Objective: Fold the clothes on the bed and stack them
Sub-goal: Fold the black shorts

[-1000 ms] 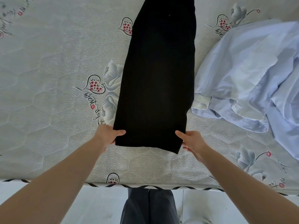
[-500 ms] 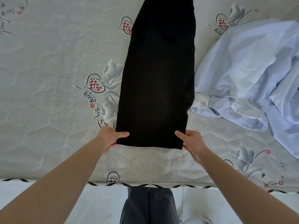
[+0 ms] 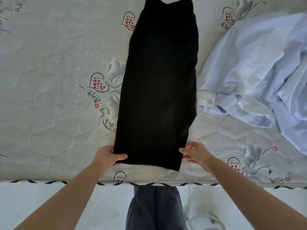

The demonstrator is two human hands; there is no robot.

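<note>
1. Black garment [image 3: 157, 83]: folded into one long, narrow strip, lying flat on the bed and running away from the person. Its far end reaches the top edge of the view; its near end lies close to the bed's front edge. The near hem slants, the right corner reaching nearer that edge than the left.
2. Left hand [image 3: 106, 156]: at the near left corner of the black garment. The thumb lies on top of the cloth and the fingers are tucked under the corner, pinching it.
3. Right hand [image 3: 196, 154]: at the near right edge of the black garment, fingers loosely curled and touching the cloth's edge. Whether it has a grip on the fabric cannot be told.
4. Light blue garment [image 3: 259, 70]: crumpled and unfolded, on the bed to the right of the black garment. A pale cuff at its left edge lies just beside the black strip.
5. Bed [image 3: 49, 80]: quilted grey cover printed with swans, hearts and script. It has a black-and-white striped trim along the front edge, nearer the person than the black garment.
6. Floor [image 3: 49, 205]: pale, seen below the bed's front edge, with the person's dark trousers [image 3: 156, 209] in line with the black garment.
</note>
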